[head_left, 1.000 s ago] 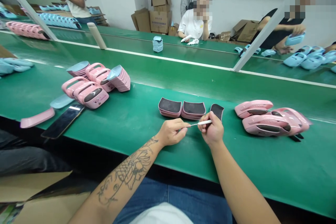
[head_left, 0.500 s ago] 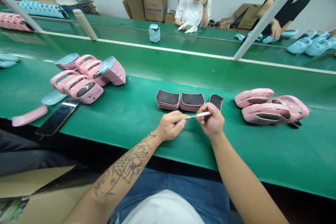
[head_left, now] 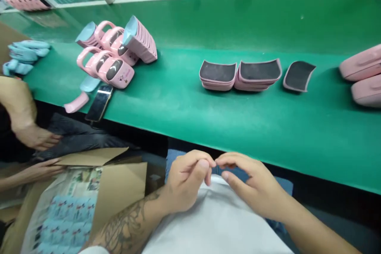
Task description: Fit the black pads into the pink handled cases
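My left hand (head_left: pixel 187 182) and my right hand (head_left: pixel 253 188) are low over my white shirt, below the table's near edge. Their fingertips meet in a pinch. Both hands have curled fingers, and what is between them is too small to make out. Up on the green belt (head_left: pixel 208 115) lie two stacks of pink pads with dark tops (head_left: pixel 218 75) (head_left: pixel 258 73) and a single pad (head_left: pixel 299 76), all well clear of my hands.
Pink handled casings (head_left: pixel 110 67) and a row of pink parts (head_left: pixel 143 39) sit at the left with a phone (head_left: pixel 99 103). More pink casings (head_left: pixel 363 73) are at the right edge. An open cardboard box (head_left: pixel 119 182) stands lower left, another person's hands (head_left: pixel 37 139) beside it.
Both hands came off the belt and down to my lap. The white stick they held over the pads is no longer seen. The view tilted down.
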Tool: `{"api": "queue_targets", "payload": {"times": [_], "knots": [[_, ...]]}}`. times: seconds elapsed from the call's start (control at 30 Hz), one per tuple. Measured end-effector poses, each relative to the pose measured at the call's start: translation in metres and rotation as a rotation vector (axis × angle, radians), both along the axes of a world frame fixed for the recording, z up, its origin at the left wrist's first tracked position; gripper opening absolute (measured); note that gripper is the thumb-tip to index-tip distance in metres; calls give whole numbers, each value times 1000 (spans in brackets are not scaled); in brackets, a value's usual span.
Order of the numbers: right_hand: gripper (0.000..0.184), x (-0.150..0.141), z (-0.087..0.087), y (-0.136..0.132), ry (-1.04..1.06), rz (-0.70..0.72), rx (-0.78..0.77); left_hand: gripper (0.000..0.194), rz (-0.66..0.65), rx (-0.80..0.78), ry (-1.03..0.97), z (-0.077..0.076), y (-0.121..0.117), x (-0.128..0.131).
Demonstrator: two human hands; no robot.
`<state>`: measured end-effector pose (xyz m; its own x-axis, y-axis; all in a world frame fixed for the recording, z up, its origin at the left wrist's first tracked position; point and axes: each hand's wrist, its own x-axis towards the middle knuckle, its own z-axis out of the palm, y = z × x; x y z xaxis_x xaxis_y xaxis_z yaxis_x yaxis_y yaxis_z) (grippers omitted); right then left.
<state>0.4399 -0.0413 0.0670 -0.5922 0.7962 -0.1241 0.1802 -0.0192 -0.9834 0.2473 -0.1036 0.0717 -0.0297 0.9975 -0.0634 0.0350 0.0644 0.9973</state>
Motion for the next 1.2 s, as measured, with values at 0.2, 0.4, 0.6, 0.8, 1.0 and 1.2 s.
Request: {"api": "queue_targets", "payload": {"times": [0.2,0.4,0.6,0.8,1.0,1.2], "knots": [[6,-9,-7,-24,143,-65,-185,19,-274,-14,342,18,-12,-14],[17,-2,14,-17,83,-61,148,21,-336,192,664,41,-11,-16],[24,2,22,-21,-30,-75,462,29,-340,430,981,49,-11,-9],[19,3,25,-26,-61,-103,489,26,-349,534,1119,51,-11,-1],[18,6,27,-28,-100,-136,550,26,-352,589,1186,48,-13,0],[15,2,25,-29,-186,-125,644,27,-352,634,1249,45,-15,1]]}}
